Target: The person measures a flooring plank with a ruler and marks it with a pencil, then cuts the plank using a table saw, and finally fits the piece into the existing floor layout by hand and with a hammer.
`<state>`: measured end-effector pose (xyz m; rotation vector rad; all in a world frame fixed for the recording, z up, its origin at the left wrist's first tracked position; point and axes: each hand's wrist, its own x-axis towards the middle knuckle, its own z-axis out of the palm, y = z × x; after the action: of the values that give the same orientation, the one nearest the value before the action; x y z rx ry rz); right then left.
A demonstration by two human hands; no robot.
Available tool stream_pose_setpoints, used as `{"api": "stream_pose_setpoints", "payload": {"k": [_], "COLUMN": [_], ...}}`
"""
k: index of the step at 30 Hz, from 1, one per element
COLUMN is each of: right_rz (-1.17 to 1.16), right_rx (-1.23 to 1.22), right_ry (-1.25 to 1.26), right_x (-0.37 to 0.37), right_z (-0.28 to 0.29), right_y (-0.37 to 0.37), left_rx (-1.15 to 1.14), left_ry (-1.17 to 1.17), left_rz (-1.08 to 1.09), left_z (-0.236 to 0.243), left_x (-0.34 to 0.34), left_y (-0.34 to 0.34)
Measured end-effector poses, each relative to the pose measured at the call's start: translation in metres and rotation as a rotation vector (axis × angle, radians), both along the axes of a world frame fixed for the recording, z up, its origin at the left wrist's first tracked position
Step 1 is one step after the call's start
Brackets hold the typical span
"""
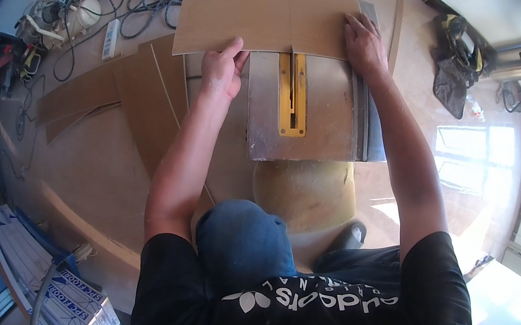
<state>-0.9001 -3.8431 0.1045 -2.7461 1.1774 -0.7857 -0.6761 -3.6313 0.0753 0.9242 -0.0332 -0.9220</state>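
A thin, wide brown board [254, 15] lies across the far part of a table saw [326, 108], whose metal top has a yellow slotted insert plate [289, 99]. My left hand [225, 68] grips the board's near edge toward its left end, thumb on top and fingers underneath. At the right end, my right hand [364, 43] holds the board with its fingers over the top, beside the saw's metal fence [361, 119]. Above the insert, a short dark notch shows in the board's near edge. Whether a blade stands there is hard to make out.
More brown boards [147, 105] lie on the floor at left. Coiled cables [154, 2] and a white power strip [111, 39] are at the far side. Stacked flooring packs [69, 306] stand lower left, a dark bag [455, 64] at right. A yellowish block [304, 193] sits before the saw.
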Motion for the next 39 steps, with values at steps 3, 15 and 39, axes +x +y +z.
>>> {"api": "stream_pose_setpoints", "payload": {"k": [3,15,39], "right_rz": [-0.014,0.003,-0.055], "right_rx": [-0.024,-0.035,0.064], "right_ry": [-0.006,-0.014,0.039], "right_x": [-0.003,-0.015,-0.04], "right_z": [0.0,0.002,0.011], "right_y": [0.006,0.028,0.079], "left_rx": [-0.009,0.009,0.047], "left_ry": [-0.005,-0.021,0.003], "left_rz": [-0.007,-0.04,-0.05], "left_z": [-0.001,0.002,0.008], "left_x": [-0.003,-0.015,-0.044], "left_y": [0.004,0.026,0.072]}}
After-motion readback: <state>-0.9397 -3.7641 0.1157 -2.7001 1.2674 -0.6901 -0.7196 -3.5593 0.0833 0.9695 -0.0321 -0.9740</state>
